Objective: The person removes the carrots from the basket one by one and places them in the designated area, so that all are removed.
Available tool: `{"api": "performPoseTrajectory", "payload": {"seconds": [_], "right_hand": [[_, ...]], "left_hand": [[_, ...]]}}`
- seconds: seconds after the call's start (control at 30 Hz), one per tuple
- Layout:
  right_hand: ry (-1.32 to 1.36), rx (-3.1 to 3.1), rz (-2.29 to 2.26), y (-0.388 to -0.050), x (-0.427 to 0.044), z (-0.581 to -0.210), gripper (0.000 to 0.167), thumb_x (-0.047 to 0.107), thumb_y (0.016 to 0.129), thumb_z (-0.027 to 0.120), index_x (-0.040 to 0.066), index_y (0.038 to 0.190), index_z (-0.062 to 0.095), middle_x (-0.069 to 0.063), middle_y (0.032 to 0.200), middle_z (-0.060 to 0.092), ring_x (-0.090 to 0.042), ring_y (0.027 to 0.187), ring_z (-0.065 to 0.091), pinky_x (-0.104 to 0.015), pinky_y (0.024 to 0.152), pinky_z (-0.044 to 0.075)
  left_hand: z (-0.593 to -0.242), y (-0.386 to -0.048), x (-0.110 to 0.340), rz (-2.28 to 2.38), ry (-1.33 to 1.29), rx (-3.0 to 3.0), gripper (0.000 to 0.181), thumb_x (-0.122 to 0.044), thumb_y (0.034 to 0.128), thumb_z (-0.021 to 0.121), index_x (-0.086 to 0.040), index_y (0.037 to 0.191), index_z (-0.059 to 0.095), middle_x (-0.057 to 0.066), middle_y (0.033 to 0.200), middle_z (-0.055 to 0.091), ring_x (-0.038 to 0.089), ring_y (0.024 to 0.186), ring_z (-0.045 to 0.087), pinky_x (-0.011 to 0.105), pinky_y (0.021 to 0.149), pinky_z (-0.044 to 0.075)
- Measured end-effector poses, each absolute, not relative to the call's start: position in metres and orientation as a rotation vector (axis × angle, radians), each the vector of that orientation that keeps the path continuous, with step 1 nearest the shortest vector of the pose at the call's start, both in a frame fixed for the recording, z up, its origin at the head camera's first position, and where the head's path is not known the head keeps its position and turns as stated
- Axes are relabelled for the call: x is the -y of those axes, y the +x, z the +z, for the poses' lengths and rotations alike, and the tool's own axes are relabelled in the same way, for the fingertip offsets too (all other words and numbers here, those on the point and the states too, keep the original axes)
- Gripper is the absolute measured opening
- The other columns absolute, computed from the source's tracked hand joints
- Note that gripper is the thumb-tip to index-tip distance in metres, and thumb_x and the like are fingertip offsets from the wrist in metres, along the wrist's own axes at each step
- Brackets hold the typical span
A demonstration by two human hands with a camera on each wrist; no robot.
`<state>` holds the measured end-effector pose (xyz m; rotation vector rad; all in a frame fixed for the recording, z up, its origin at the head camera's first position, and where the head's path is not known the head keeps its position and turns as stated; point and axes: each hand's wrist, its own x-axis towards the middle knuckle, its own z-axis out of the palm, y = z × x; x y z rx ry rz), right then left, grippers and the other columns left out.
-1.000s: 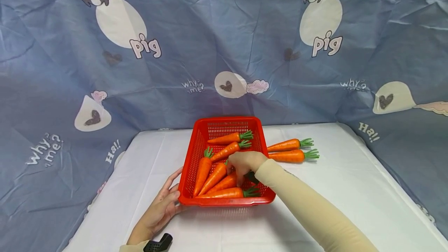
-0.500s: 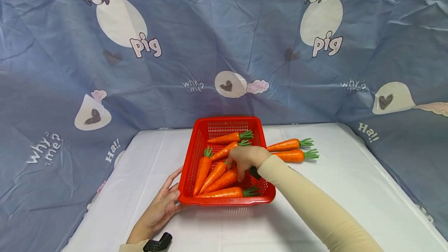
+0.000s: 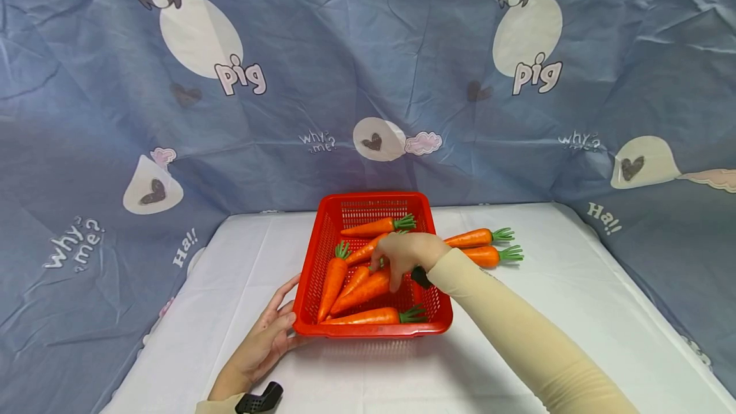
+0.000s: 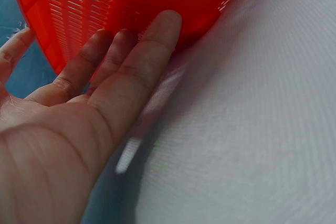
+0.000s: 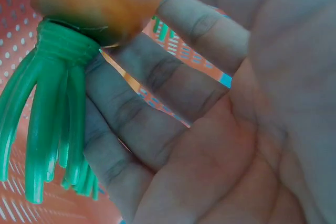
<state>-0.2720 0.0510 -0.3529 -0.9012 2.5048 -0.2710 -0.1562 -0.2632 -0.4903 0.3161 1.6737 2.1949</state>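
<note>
A red plastic basket [image 3: 379, 331] with slotted walls holds several carrots with green tops. My right hand [image 3: 405, 254] is inside it and pinches one carrot [image 3: 365, 292] near its top end. In the right wrist view that carrot's orange end [image 5: 89, 3] lies at the fingertips, its green stems hanging down. My left hand [image 3: 264, 344] touches the basket's near left corner from outside. The left wrist view shows its fingers [image 4: 131, 77] fairly straight against the basket wall. Beside the held carrot lie a left carrot [image 3: 332, 286] and a front carrot [image 3: 368, 317].
Two carrots lie on the white cloth right of the basket, an upper one [image 3: 471, 237] and a lower one [image 3: 485, 256], partly behind my right sleeve [image 3: 517, 324]. A blue printed curtain [image 3: 287, 94] stands behind and at both sides of the table [image 3: 253, 248].
My right hand has shifted slightly away from me, and the carrot in it has moved the same way, now overlapping the carrot beside it. The left hand and basket stay put.
</note>
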Motion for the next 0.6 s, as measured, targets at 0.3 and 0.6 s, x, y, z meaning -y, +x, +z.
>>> {"api": "performPoseTrajectory", "payload": {"seconds": [0.3, 0.6], "right_hand": [[-0.852, -2.513, -0.325, -0.271, -0.058, -0.343, 0.037, 0.011, 0.080, 0.095, 0.019, 0.112, 0.079, 0.005, 0.111, 0.073, -0.015, 0.104, 0.061, -0.030, 0.089, 0.059], [-0.899, -2.535, -0.278, -0.273, -0.066, -0.331, 0.041, 0.016, 0.080, 0.095, 0.016, 0.119, 0.080, 0.000, 0.121, 0.074, -0.017, 0.109, 0.064, -0.031, 0.093, 0.059]], "left_hand": [[-0.490, -0.157, 0.264, 2.201, 0.343, -1.651, 0.073, -0.013, 0.1110, 0.048, -0.033, 0.172, 0.012, -0.003, 0.159, 0.050, 0.017, 0.137, 0.064, 0.047, 0.107, 0.058], [-0.490, -0.156, 0.264, 2.184, 0.326, -1.683, 0.072, -0.014, 0.1113, 0.048, -0.033, 0.172, 0.014, -0.002, 0.155, 0.053, 0.017, 0.136, 0.063, 0.049, 0.107, 0.058]]}}
